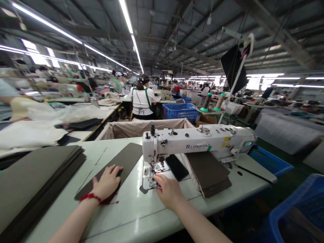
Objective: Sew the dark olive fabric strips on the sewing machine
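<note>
Head camera view: a person works at a white sewing machine (174,143) marked "RLONXIANG" on a pale green table (118,219) in a busy sewing hall. The left hand (108,180), a red bracelet (91,197) at its wrist, lies palm down on a long dark brown panel (129,156), its fingers extended and slightly bent, pressing on the surface rather than gripping it. That panel rests flat on the table, left of the machine's needle area (154,173), slanting from the near left toward the far right. The right hand (169,191) is at the near side of the needle area, fingers curled and thumb beneath; whether they grip anything cannot be told. At near left sits a thick stack of larger panels (37,179); to the right, a pile of brown pieces (209,170) lies partly under the machine's arm, beside a flat black object (177,167). Two thread cones (207,102) stand beyond the machine at far right. Farther off, a co-worker in a white top (143,101) with green straps sits facing away, left of a blue crate (179,112).
</note>
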